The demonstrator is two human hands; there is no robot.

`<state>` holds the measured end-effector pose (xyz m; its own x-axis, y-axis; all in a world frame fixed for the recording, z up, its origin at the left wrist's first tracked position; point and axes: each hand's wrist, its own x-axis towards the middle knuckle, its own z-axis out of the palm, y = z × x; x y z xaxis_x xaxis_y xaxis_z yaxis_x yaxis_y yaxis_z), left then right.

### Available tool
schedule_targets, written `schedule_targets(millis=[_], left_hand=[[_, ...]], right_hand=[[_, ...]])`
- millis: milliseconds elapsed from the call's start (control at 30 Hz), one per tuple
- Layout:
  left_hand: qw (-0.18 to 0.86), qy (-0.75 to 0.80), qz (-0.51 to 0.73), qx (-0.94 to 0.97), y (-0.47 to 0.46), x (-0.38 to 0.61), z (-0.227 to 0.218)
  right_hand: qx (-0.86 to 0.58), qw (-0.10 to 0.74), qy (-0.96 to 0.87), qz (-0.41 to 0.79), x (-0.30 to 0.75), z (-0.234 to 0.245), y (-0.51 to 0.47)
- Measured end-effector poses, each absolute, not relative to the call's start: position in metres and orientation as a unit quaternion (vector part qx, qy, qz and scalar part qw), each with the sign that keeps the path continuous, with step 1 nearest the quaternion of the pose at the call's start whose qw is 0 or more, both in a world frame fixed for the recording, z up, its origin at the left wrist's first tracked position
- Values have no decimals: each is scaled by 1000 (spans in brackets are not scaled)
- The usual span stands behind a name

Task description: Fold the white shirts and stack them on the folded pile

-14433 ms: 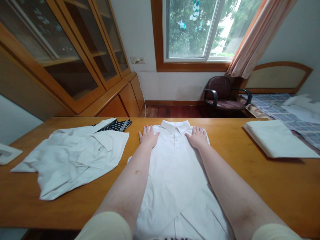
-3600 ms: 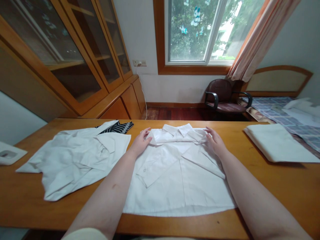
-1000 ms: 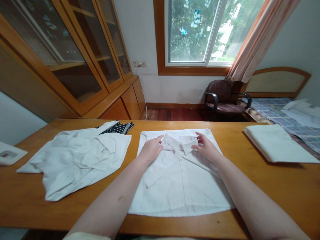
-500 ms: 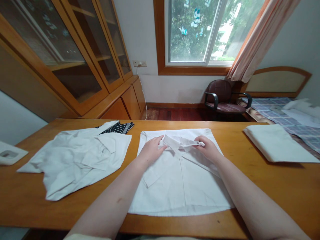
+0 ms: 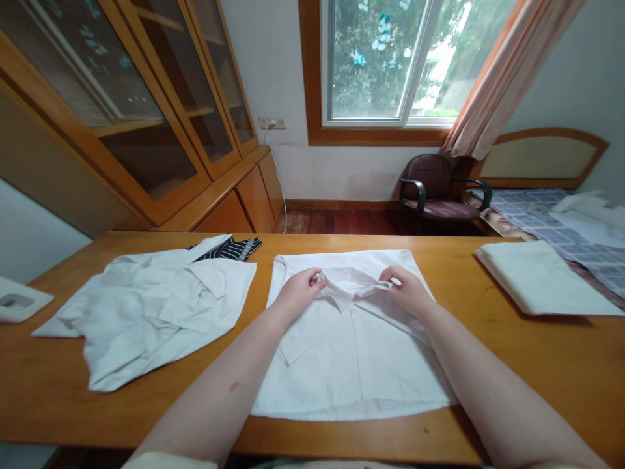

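I can read no words, labels or numbers: none on the white shirt (image 5: 351, 352) that my left hand (image 5: 297, 291) and right hand (image 5: 407, 291) pinch, none on the crumpled shirt (image 5: 146, 312) off to my left.

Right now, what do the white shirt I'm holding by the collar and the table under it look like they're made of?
White shirt: thin woven cloth, likely cotton or a blend, matte; it holds flat folds and its collar bunches softly between the left hand and right hand. Table: wood or wood veneer, orange-brown, with a semi-gloss varnish; faint grain and a soft sheen show.
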<state>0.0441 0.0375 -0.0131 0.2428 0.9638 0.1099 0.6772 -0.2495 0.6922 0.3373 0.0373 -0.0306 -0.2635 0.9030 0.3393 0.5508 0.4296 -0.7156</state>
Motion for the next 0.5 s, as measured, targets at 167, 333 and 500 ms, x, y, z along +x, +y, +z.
schedule_targets(millis=[167,333,500], left_hand=[[250,515,281,770,36,43,-6],[251,509,303,765,33,45,-3],[272,494,313,764,28,51,1]], right_hand=[[-492,341,-782,172,336,-26,37],[-461,352,-813,58,332,-15,29],[-435,307,-846,-7,313,2,11]])
